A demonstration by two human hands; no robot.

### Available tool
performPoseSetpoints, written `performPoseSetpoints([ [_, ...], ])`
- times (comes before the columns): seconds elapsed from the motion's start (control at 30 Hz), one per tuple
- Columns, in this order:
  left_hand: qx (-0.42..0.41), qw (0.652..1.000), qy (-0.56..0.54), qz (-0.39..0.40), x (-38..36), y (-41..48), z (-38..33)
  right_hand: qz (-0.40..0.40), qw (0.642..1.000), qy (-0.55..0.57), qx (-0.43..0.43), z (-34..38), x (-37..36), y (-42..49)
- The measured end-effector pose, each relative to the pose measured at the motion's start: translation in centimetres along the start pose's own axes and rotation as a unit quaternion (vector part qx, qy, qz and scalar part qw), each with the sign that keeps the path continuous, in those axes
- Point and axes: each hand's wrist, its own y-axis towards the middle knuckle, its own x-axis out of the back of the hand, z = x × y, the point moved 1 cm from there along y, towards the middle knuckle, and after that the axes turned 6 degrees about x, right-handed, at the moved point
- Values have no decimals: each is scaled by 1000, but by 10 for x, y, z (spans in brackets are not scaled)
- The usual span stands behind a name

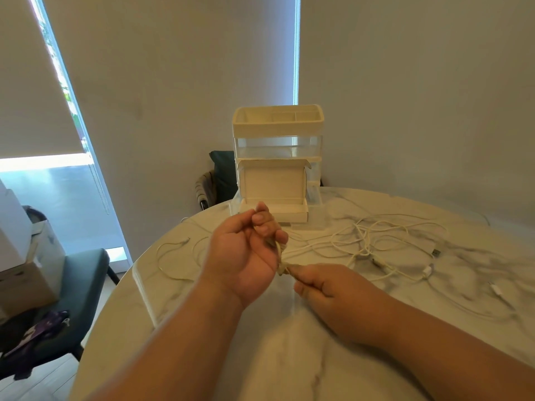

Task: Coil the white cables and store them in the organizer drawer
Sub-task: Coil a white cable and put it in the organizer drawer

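Observation:
My left hand (pixel 246 250) is raised above the table, fingers curled around loops of a white cable (pixel 280 256). My right hand (pixel 324 282) pinches the same cable just below and to the right, palm down. Behind them a tangle of white cables (pixel 373 241) sprawls over the round marble table (pixel 289 357), with a USB plug (pixel 436 252) at its right edge. Another thin cable (pixel 170 256) curves on the left. The white organizer (pixel 278 131) stands at the table's far edge, and a small open white box (pixel 275 198) sits in front of it.
A dark green chair (pixel 81 285) stands left of the table with purple cloth on its seat. Cardboard boxes (pixel 17 270) are stacked at far left. Another chair back (pixel 223 172) shows behind the organizer. Window blinds hang behind.

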Motion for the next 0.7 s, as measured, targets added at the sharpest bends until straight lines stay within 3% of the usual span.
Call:
performPoseSetpoints([
  [0.17, -14, 999, -35, -37, 1, 2, 3, 58, 998, -29, 7, 4, -3, -1],
  [0.37, -57, 995, -22, -74, 5, 4, -5, 50, 999, 3, 13, 19, -4, -5],
  [0.53, -69, 993, -39, -89, 8, 5, -8, 128, 991, -20, 25, 23, -8, -8],
  [0.7, -69, 992, -63, -87, 14, 7, -12, 82, 996, -7, 41, 26, -4, -7],
])
